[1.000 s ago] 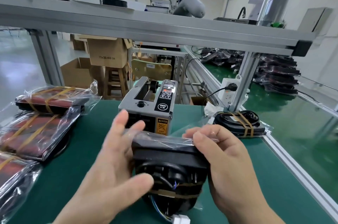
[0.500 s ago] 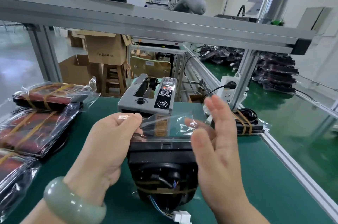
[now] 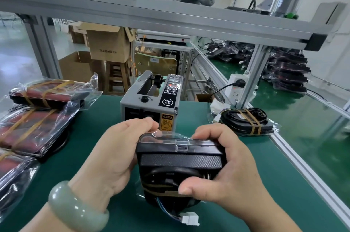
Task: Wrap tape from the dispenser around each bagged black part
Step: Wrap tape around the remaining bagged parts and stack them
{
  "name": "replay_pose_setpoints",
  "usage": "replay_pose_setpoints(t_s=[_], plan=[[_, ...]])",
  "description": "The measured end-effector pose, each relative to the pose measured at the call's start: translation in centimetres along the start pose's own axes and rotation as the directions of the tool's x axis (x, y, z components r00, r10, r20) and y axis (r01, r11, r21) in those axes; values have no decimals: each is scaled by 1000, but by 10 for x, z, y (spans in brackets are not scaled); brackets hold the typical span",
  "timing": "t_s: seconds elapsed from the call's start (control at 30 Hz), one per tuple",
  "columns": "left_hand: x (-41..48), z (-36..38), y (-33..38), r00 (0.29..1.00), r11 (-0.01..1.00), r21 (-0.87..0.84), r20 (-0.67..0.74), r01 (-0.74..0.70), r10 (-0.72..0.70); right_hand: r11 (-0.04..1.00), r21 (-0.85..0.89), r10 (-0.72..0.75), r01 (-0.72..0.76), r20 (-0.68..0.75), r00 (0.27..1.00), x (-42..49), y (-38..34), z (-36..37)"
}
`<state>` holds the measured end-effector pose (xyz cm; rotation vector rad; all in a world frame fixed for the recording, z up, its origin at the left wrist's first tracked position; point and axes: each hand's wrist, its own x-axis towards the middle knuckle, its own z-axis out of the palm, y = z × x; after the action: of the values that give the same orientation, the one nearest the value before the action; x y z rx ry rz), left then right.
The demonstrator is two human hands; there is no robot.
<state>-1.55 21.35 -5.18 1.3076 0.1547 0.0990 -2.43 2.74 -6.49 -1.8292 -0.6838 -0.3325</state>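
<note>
A bagged black part [image 3: 180, 161] stands tilted on the green mat in front of me, one brown tape band across its lower body and a white connector [image 3: 190, 218] hanging below. My left hand [image 3: 115, 154] grips its left side, fingers curled over the folded bag flap at the top edge. My right hand [image 3: 225, 167] grips the right side, thumb pressed on the tape band, fingers curled over the top. The grey tape dispenser [image 3: 151, 103] stands right behind the part.
Several bagged red and black parts with tape bands [image 3: 37, 125] lie stacked at left. One taped bagged part [image 3: 246, 120] lies at right near the aluminium rail [image 3: 306, 173]. A power socket [image 3: 236, 88], cardboard boxes [image 3: 108, 44] and a stool are behind the bench.
The loose bag flap that stood up half a second ago is now folded down over the part's top. My right hand went from open beside the part to gripping it.
</note>
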Motion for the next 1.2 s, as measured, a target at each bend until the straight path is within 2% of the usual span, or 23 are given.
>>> replay_pose_setpoints(t_s=[0.03, 0.07, 0.1, 0.13, 0.17, 0.2, 0.27, 0.3, 0.33, 0.37, 0.43, 0.5, 0.57, 0.7, 0.83, 0.97, 1.2], plan=[[0, -2, -1, 997, 997, 42, -30, -71, 72, 1000, -20, -5, 5, 3, 1000, 0, -1, 0], [0, -5, -2, 976, 972, 138, -76, -191, 202, 999, -43, -7, 7, 4, 1000, 0, -2, 1], [-2, -8, -1, 921, 899, 276, -98, -339, 377, 998, -60, -3, 2, 0, 1000, 1, -3, 3], [-6, -12, 2, 844, 786, 405, -61, -467, 533, 998, -64, 8, -9, -10, 1000, 1, -4, 5], [-10, -16, 5, 777, 670, 488, 28, -559, 628, 998, -65, 18, -19, -22, 1000, 1, -4, 6], [-13, -19, 7, 739, 578, 534, 141, -617, 658, 998, -65, 22, -24, -27, 999, 2, -4, 5], [-16, -24, 6, 735, 476, 599, 313, -644, 602, 998, -69, 8, -7, 16, 1000, 2, -4, 3], [-15, -28, 4, 756, 477, 612, 346, -631, 556, 998, -63, 2, 1, 52, 999, 2, -4, 0], [-15, -31, 1, 788, 533, 592, 347, -605, 509, 999, -52, 5, -1, 77, 997, 3, -3, -2], [-14, -33, 0, 837, 652, 527, 307, -546, 453, 999, -40, 17, -14, 82, 997, 3, -2, -4], [-9, -34, -2, 944, 902, 286, 158, -323, 288, 998, 9, 58, -58, 41, 997, 2, 2, -4], [3, -37, -5, 992, 986, 108, -2, -124, 125, 993, 81, 82, -83, 7, 997, 1, 7, 2], [16, -39, -7, 995, 997, 78, -99, -7, 15, 990, 130, 56, -53, -19, 998, 0, 11, 10], [44, -45, -14, 975, 982, 81, -158, 171, -157, 973, 230, 8, 12, -87, 996, -8, 14, 24], [66, -51, -19, 933, 951, 15, -198, 309, -300, 955, 289, -12, 63, -176, 984, -15, 14, 28], [75, -46, -22, 920, 941, 10, -216, 337, -327, 951, 292, -30, 101, -237, 971, -17, 15, 27], [80, -40, -10, 915, 943, 17, -246, 333, -319, 938, 327, -27, 113, -255, 967, -18, 17, 26]])
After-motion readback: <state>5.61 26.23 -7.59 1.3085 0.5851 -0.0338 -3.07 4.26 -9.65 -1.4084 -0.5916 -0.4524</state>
